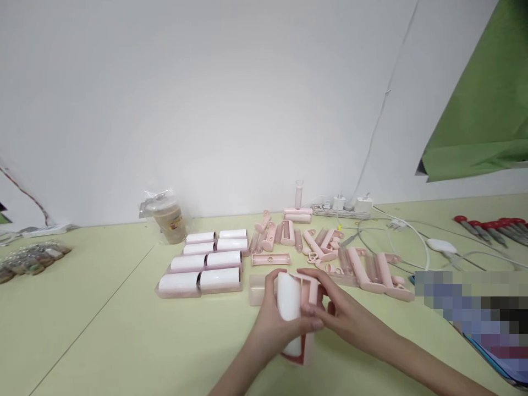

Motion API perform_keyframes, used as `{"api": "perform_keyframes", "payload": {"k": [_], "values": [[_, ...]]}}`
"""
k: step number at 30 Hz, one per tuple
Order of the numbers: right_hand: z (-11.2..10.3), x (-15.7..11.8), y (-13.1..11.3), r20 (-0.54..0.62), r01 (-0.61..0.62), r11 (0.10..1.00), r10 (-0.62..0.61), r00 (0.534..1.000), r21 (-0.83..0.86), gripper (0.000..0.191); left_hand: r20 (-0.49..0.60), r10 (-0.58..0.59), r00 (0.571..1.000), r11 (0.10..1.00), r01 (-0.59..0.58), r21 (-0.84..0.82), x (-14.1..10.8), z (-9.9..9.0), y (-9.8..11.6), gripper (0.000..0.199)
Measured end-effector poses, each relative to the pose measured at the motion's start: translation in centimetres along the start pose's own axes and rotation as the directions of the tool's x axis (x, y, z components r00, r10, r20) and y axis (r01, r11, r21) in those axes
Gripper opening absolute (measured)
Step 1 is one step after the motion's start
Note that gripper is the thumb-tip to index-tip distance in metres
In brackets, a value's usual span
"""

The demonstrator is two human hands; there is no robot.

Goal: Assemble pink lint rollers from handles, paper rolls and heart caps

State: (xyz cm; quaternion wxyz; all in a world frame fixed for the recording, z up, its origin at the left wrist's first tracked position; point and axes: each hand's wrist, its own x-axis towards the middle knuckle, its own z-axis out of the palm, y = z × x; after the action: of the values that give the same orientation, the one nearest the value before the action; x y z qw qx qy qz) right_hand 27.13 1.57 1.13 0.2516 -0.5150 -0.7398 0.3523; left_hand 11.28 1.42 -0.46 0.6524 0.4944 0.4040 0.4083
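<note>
My left hand [270, 324] is closed around the white roll [289, 297] of a lint roller, near the table's front. A pale pink cover edge shows below the roll. My right hand [340, 305] pinches a pink plastic frame [312, 290] against the roll's right side. Fingers hide part of where the two pieces meet. Just behind my left hand lies a clear pinkish case [256, 290]. Beyond it a pink half-shell [271, 259] with a small hole rests flat.
Several white rolls in pink cases [220, 278] stand in rows to the left. Loose pink parts [322, 245] spread across the back right. A bagged drink cup [169, 220], a power strip [342, 208], cables and red-topped tools [490, 228] are also on the table.
</note>
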Motion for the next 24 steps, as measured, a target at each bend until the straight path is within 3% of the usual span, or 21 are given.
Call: {"api": "perform_keyframes", "payload": {"k": [2,5,7,9,11,14,17,24], "values": [[-0.6,-0.4,0.0,0.077,0.045,0.998,-0.041,0.996,-0.05,0.04,0.097,-0.034,0.995,0.973,0.011,0.229,0.0,-1.2,0.4,0.083],[-0.5,-0.5,0.4,0.133,0.117,0.993,-0.113,0.985,-0.023,0.026,0.155,-0.064,0.986,0.838,-0.031,0.545,-0.2,-2.8,1.2,0.077],[0.2,-0.4,0.8,0.142,0.149,0.988,-0.143,0.979,-0.032,0.018,0.176,-0.098,0.979,0.73,-0.049,0.682,-0.4,-3.5,1.5,0.073],[1.1,-0.3,1.2,0.118,0.184,0.972,-0.167,0.979,-0.144,0.014,0.189,-0.178,0.966,0.64,-0.033,0.768,-0.8,-3.9,1.5,0.069],[1.9,-0.5,1.4,0.102,0.206,0.938,-0.185,0.978,-0.28,0.014,0.19,-0.213,0.958,0.565,-0.038,0.824,-1.5,-3.9,1.3,0.058],[2.8,-1.0,1.3,0.184,0.247,0.921,-0.198,0.963,-0.302,0.013,0.156,-0.135,0.978,0.472,-0.075,0.878,-2.7,-3.6,1.2,0.039],[2.9,-1.2,1.0,0.255,0.268,0.936,-0.208,0.944,-0.23,0.006,0.134,-0.131,0.982,0.472,-0.057,0.88,-3.8,-3.1,1.7,0.036],[2.4,-1.1,1.3,0.34,0.312,0.928,-0.233,0.911,-0.202,0.015,0.118,-0.191,0.974,0.479,-0.012,0.878,-4.2,-2.6,2.8,0.035]]}}
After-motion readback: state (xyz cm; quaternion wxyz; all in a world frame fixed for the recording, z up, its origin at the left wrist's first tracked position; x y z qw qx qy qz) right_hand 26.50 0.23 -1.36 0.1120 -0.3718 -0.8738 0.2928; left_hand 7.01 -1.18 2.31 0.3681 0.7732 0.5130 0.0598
